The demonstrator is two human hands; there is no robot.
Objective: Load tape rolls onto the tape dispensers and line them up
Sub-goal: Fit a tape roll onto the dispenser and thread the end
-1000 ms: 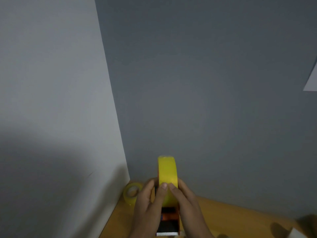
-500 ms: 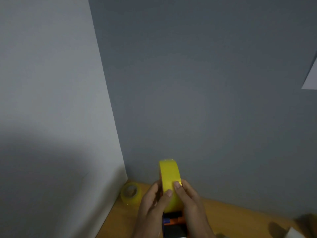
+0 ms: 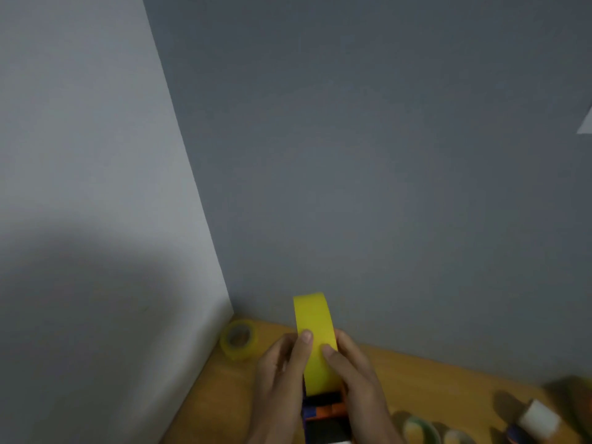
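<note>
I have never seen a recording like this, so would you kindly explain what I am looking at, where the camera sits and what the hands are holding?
There is no machine here: a person works with bare hands, and the single camera is worn on their head, looking forward and down. That is why mostly grey wall fills the picture and the hands enter from the bottom.

The left hand and the right hand hold a bright yellow tape roll upright from both sides, thumbs on its outer face. It sits on an orange and black tape dispenser, partly hidden.

On the wooden table, a paler yellow tape roll lies in the corner. More items, blurred, lie at the lower right.
</note>
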